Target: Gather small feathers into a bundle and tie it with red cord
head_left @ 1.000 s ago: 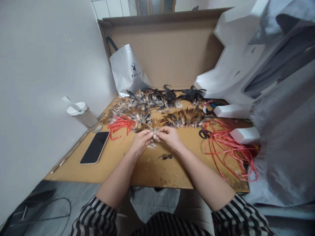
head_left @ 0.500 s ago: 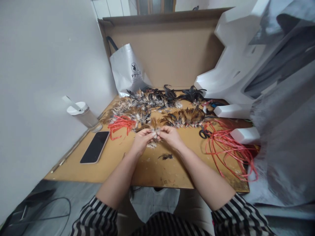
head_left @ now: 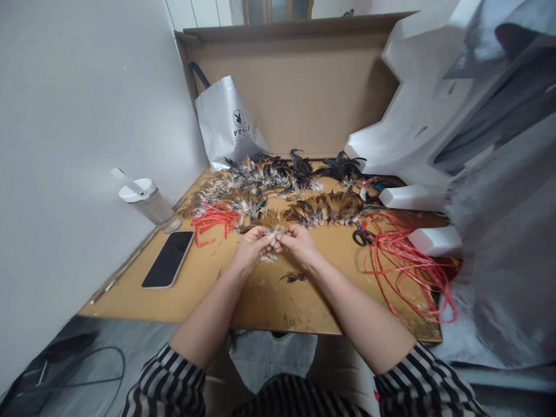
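Observation:
Above the front half of the table, my left hand (head_left: pixel 252 248) and my right hand (head_left: pixel 299 243) meet, fingertips almost touching. Both pinch the pale base of a small bunch of brown feathers (head_left: pixel 274 220), whose tips fan out away from me. Just beyond lies a row of brown feather bunches (head_left: pixel 332 207), some with red at their bases. A larger heap of dark and mottled feathers (head_left: pixel 278 172) spreads farther back. Left of my hands rests a pile of cut red strips (head_left: pixel 215 219). A small dark feather tuft (head_left: pixel 293 278) lies nearer to me.
A phone (head_left: pixel 168 259) and a lidded cup (head_left: pixel 150 202) stand at the left by the wall. Black-handled scissors (head_left: pixel 362 235) and tangled red plastic strips (head_left: pixel 403 260) lie right. A silver bag (head_left: pixel 228 124) leans at the back against cardboard (head_left: pixel 313 92). White foam (head_left: pixel 412 104) borders the right.
The feather bunch between my fingertips has flattened and spread a little wider. My hands stay in nearly the same place, and the view has shifted very slightly.

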